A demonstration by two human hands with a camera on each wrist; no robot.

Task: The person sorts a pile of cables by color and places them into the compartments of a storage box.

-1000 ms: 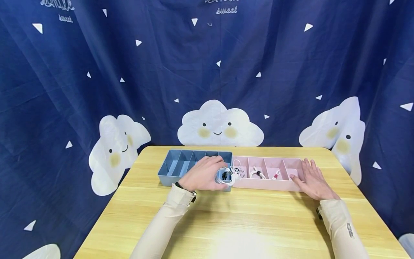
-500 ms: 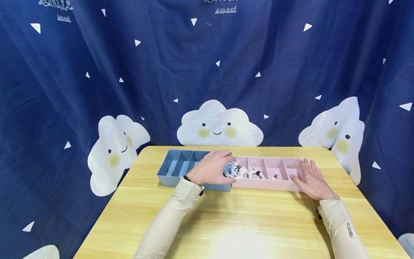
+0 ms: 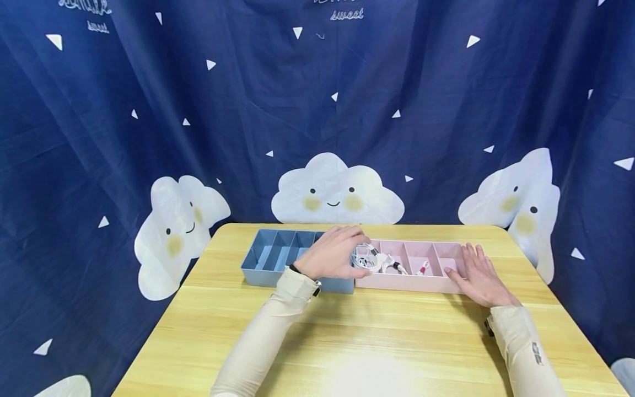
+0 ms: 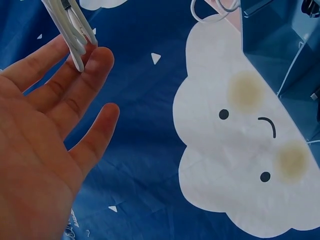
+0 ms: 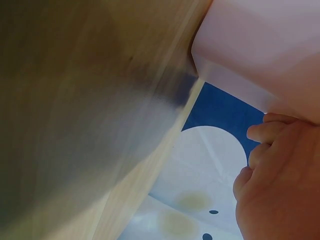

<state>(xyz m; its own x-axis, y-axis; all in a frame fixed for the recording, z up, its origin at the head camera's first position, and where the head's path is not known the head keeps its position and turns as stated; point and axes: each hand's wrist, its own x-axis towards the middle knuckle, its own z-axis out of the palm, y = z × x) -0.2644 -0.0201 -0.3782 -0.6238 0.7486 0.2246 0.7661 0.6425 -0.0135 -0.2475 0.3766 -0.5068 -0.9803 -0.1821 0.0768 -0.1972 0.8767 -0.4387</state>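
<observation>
My left hand [image 3: 333, 255] pinches a coiled white cable [image 3: 366, 259] above the seam between a blue divided box [image 3: 265, 277] and a pink divided box [image 3: 416, 283]. In the left wrist view, the loops of the cable [image 4: 75, 37] lie at the fingertips; the thumb is out of sight. A white cable with a black tie [image 3: 396, 266] lies in the pink box, and a short white cable with a red band [image 3: 423, 268] sits one compartment to its right. My right hand [image 3: 485, 280] rests with extended fingers against the pink box's right end.
Both boxes stand end to end near the back of the wooden table [image 3: 317, 342]. A dark item [image 4: 311, 7] shows inside the blue box in the left wrist view. Behind the table hangs a blue curtain [image 3: 297, 110] with cloud prints.
My left hand has moved right, carrying the coiled white cable from over the blue box to over the pink box's left end. The right hand stays where it was.
</observation>
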